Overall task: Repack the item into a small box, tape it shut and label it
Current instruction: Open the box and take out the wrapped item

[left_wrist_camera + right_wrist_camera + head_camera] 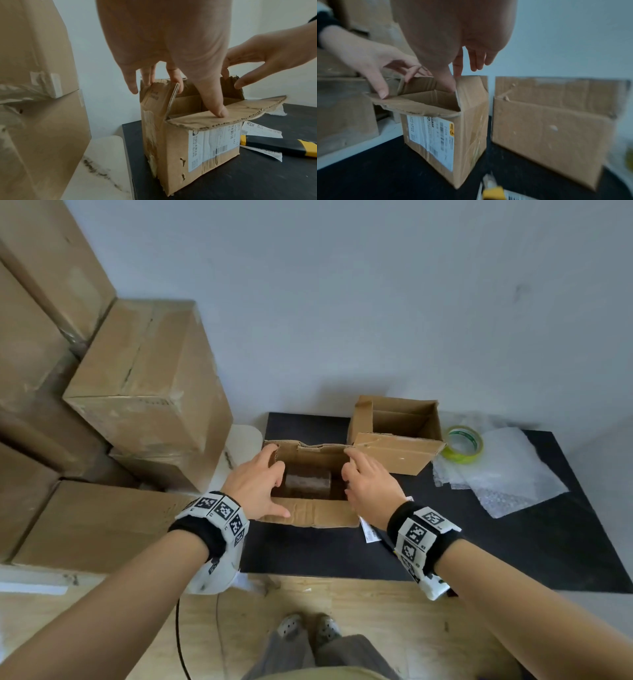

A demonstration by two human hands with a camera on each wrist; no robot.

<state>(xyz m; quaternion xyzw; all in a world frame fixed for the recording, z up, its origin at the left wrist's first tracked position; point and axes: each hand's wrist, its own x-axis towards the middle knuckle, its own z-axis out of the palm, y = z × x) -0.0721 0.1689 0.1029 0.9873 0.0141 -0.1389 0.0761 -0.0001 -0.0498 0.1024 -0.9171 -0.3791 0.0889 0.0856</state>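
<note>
An open cardboard box (318, 513) with a shipping label (205, 147) stands on the black mat (308, 549). Inside it lies a brown wrapped block (308, 481). My left hand (260, 484) has its thumb (221, 112) pressing the near flap down, while its fingers (176, 83) touch the top of the left flap. My right hand (366, 484) pinches the right flap (467, 86), with its thumb (450, 85) inside and fingers outside. A second box (397, 453), open and empty, stands behind to the right.
Large cartons (144, 392) are stacked at the left against the wall. A green tape roll (464, 445) and bubble wrap (507, 474) lie right of the empty box. A yellow-black utility knife (278, 146) rests on paper labels (257, 129) beside the box.
</note>
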